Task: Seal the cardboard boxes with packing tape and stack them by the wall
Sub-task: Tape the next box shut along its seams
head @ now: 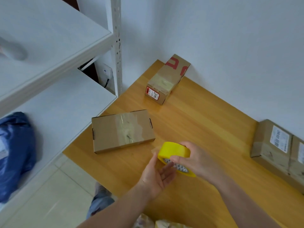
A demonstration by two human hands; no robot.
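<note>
Seemingly the sealing is running well ahead of the stacking. On the wooden surface, which is butting against the white wall, every cardboard box in view is already wearing clear tape, yet none is sitting on another, so stacking is looking like the work left. The pair of labelled boxes is lying side by side along the wall at the right. The flat box is lying near the surface's left edge, apart from the wall, its long axis running left to right. The long box with red print is pointing its far end at the wall, labelled end facing the person. The yellow tape roll is hanging tilted over the near surface. The right hand is gripping its rim. The left hand is reaching beneath with fairly straight fingers, thumb by the loose tape end, though blur is hiding whether it is pinching.
</note>
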